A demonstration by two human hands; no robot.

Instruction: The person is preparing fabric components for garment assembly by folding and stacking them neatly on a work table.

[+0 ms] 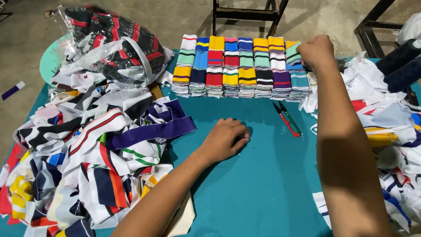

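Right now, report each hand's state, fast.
Left hand: curled loosely, resting on the teal table, holding nothing visible.
Right hand: fisted at the folded striped stacks; grip cannot be told.

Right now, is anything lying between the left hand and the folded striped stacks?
Nothing visible. The left hand rests flat on bare teal table, and only open tabletop separates it from the folded striped stacks. The red-and-green snips lie off to its right.
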